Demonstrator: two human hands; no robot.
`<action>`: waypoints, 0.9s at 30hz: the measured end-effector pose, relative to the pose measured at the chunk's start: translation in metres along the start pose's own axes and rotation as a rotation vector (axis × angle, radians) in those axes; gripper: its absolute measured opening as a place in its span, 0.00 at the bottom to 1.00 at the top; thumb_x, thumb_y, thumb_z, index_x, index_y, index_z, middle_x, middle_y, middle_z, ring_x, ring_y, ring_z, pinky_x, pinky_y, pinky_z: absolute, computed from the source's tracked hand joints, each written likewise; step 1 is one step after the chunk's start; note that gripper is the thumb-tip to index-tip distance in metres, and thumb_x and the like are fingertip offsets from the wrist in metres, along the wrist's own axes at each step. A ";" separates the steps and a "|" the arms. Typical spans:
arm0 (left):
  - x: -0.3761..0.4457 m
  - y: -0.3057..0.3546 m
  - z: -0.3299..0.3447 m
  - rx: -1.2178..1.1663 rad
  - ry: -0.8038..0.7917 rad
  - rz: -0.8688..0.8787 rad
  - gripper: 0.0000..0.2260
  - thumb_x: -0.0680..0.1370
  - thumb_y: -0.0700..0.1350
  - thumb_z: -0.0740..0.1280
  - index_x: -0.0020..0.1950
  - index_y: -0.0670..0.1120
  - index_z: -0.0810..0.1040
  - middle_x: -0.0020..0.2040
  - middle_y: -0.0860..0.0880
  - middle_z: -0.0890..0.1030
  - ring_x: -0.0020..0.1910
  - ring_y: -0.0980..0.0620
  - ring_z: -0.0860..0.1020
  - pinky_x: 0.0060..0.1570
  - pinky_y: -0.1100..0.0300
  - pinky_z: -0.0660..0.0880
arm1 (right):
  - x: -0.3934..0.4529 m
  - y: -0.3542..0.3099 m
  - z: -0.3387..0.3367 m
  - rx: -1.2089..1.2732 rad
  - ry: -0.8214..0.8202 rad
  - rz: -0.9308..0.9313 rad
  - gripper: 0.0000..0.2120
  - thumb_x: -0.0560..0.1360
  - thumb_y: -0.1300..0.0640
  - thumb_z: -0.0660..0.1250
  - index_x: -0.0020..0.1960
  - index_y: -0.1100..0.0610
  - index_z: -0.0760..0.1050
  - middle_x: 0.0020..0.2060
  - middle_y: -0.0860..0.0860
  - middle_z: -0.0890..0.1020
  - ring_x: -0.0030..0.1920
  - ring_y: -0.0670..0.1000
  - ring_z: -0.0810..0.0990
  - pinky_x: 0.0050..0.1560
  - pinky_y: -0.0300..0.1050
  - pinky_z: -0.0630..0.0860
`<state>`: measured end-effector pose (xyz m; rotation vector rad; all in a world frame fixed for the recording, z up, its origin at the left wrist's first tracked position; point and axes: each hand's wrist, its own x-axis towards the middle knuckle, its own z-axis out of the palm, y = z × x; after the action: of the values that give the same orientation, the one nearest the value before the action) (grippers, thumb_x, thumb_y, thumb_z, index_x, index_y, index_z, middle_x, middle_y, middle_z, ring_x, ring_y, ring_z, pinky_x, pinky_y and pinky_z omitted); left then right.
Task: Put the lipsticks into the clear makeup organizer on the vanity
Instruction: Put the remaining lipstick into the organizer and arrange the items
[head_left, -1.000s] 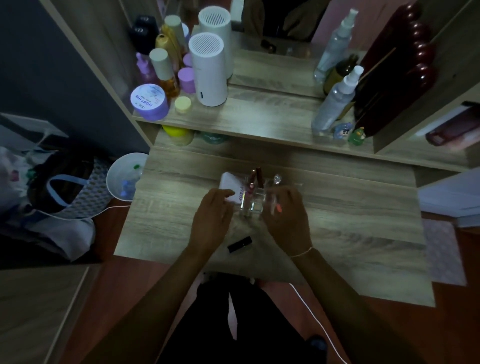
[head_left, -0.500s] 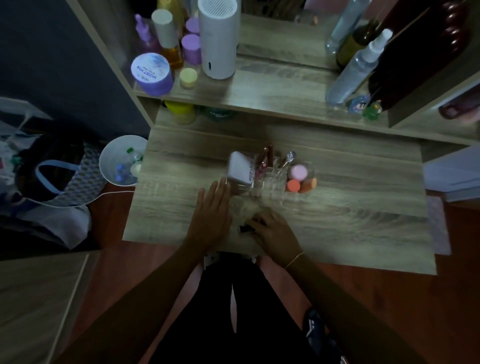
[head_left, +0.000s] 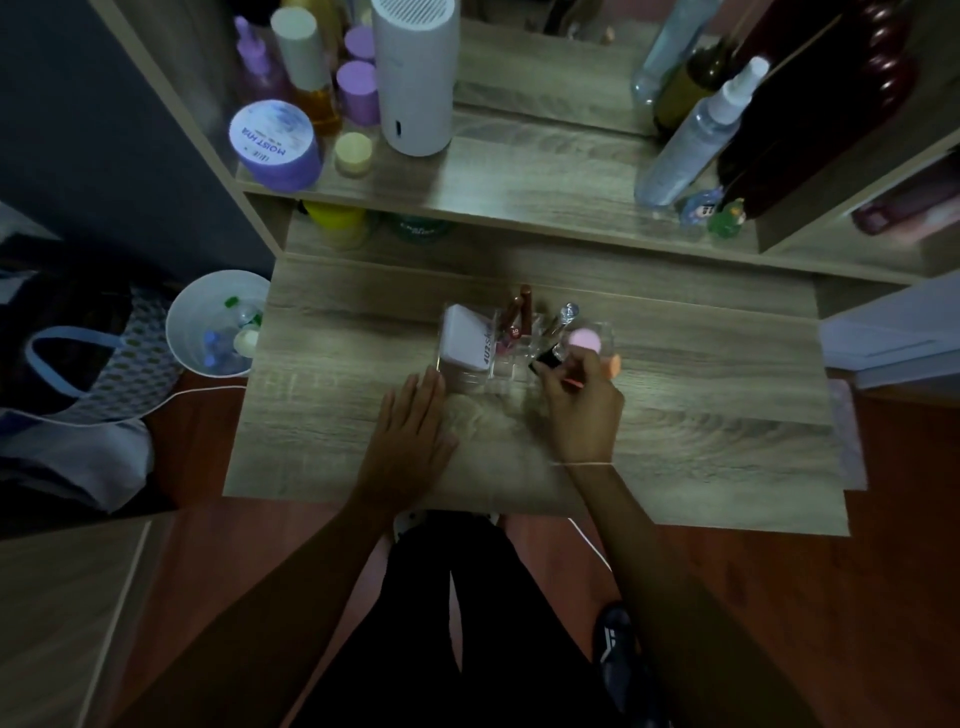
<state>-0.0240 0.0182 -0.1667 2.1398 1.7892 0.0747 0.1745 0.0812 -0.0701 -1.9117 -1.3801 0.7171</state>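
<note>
Right hand: our right hand (head_left: 582, 410), centre of the frame, pinches one black lipstick (head_left: 545, 360) in its fingertips, at the organizer's near edge.
Left hand: our left hand (head_left: 410, 441) lies flat and open on the desk (head_left: 701, 415), grasping nothing, its fingertips just beside the organizer.
Organizer: we count one clear organizer (head_left: 498, 371), mid-frame.
Lipsticks inside: we count two brown tubes (head_left: 519, 312), upright; others are too blurred to count.
Sponges: one pink (head_left: 586, 340), one orange (head_left: 613, 365).
White box: one (head_left: 465, 338), in the left compartment.

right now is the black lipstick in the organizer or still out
Still out: the right hand holds the black lipstick at the organizer's front edge, not yet in a compartment.
</note>
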 end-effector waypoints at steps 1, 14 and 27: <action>0.000 0.000 0.001 0.001 0.004 0.000 0.31 0.79 0.59 0.49 0.77 0.43 0.46 0.78 0.43 0.52 0.77 0.45 0.48 0.73 0.45 0.50 | 0.005 -0.002 0.001 -0.013 0.010 -0.021 0.12 0.69 0.55 0.75 0.48 0.59 0.77 0.38 0.56 0.84 0.41 0.58 0.82 0.55 0.37 0.72; -0.002 0.001 -0.003 -0.030 0.083 -0.008 0.32 0.78 0.56 0.55 0.76 0.40 0.51 0.75 0.39 0.60 0.75 0.44 0.58 0.72 0.46 0.56 | 0.028 -0.004 0.014 -0.278 -0.132 -0.138 0.12 0.70 0.64 0.69 0.54 0.57 0.77 0.42 0.56 0.85 0.43 0.59 0.83 0.55 0.45 0.64; -0.002 0.003 -0.007 0.004 0.057 0.009 0.29 0.79 0.56 0.50 0.74 0.39 0.60 0.74 0.38 0.63 0.73 0.42 0.61 0.71 0.46 0.56 | 0.031 -0.003 0.016 -0.332 -0.214 -0.115 0.15 0.73 0.62 0.67 0.60 0.59 0.76 0.54 0.59 0.82 0.56 0.59 0.78 0.65 0.58 0.68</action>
<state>-0.0235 0.0175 -0.1593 2.1685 1.8128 0.1354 0.1696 0.1151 -0.0796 -2.0287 -1.8226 0.6852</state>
